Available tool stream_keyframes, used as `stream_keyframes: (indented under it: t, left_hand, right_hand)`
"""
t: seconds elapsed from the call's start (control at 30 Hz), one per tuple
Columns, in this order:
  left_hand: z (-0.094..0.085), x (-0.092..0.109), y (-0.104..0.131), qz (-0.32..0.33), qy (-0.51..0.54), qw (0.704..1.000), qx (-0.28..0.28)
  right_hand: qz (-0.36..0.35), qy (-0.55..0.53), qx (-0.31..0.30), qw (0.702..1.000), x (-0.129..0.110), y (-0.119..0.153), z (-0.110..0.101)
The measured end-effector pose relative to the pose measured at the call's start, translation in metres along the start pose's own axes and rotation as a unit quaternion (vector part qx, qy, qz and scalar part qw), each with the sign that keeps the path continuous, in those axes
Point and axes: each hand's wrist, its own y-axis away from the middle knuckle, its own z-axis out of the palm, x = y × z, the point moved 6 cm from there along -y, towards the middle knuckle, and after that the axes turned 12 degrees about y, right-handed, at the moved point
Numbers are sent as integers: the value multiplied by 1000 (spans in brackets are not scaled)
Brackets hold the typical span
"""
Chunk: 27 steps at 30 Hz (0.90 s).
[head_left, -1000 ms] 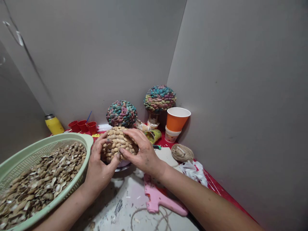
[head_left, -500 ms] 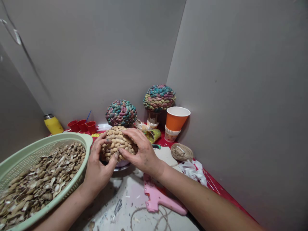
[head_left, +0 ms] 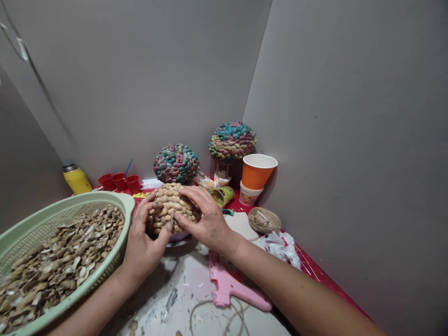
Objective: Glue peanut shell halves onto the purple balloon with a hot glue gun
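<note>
A dome covered in rows of tan peanut shells (head_left: 173, 205) rests on a small round base above the board. My left hand (head_left: 147, 238) curves round its left side, fingers on the shells and thumb at the lower front. Against the right side and top lies my right hand (head_left: 206, 221), its thumb meeting the front near the left thumb. Any small piece between the thumbs is too small to tell. A pink glue gun (head_left: 233, 287) lies on the board below my right forearm.
A green basket (head_left: 128, 210) of peanut shells stands left. Behind are red cups (head_left: 132, 184), a yellow bottle (head_left: 77, 179), two painted shell domes (head_left: 177, 163) and an orange cup (head_left: 258, 172). Twine (head_left: 264, 220) and white plastic (head_left: 282, 247) lie right.
</note>
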Motion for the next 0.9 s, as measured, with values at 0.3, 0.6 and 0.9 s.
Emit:
stream_keyframes:
  t: [0.3, 0.6, 0.9]
  left_hand:
    - [-3, -3, 4, 3, -6, 1000, 3]
    - [-3, -5, 6, 11, 19, 1000, 0]
    - [-7, -15, 13, -32, 126, 990, 46]
  right_hand:
    - [-4, 11, -9, 1000, 1, 2, 1]
    - [10, -15, -10, 1000, 2, 2, 0]
    - [3, -20, -8, 1000, 0, 1, -2]
